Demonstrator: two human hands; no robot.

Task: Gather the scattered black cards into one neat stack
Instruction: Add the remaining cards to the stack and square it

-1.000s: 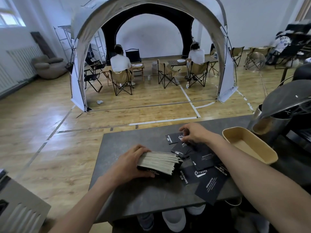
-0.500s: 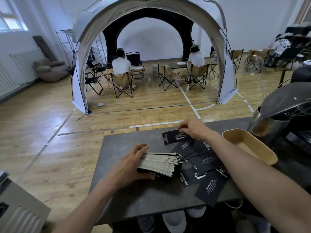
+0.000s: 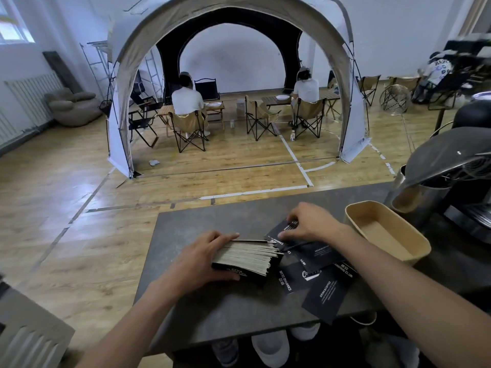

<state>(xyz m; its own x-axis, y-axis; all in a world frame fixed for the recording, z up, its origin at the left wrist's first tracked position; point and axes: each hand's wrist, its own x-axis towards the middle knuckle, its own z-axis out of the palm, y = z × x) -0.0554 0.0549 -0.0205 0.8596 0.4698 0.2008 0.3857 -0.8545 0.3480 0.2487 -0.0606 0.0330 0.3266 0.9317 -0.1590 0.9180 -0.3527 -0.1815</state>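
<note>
A thick stack of black cards [image 3: 245, 257] lies slanted on the grey table [image 3: 212, 309], its pale edges facing me. My left hand [image 3: 204, 258] clamps the stack from its left side, thumb below and fingers on top. My right hand [image 3: 309, 221] pinches a few black cards [image 3: 280, 232] just right of the stack's top. Several loose black cards [image 3: 318, 277] with white print lie overlapping to the right of the stack. One of them [image 3: 325, 298] hangs over the table's near edge.
A tan oblong paper tray [image 3: 414, 241] stands right of my right wrist. Behind it are a metal jug [image 3: 409, 200] and a dark machine [image 3: 467, 166]. Beyond the table is wooden floor with a tent, folding chairs and seated people.
My right hand has drawn the far cards back toward the stack, from the table's far part to just beside the stack's top. My left hand has stayed on the stack.
</note>
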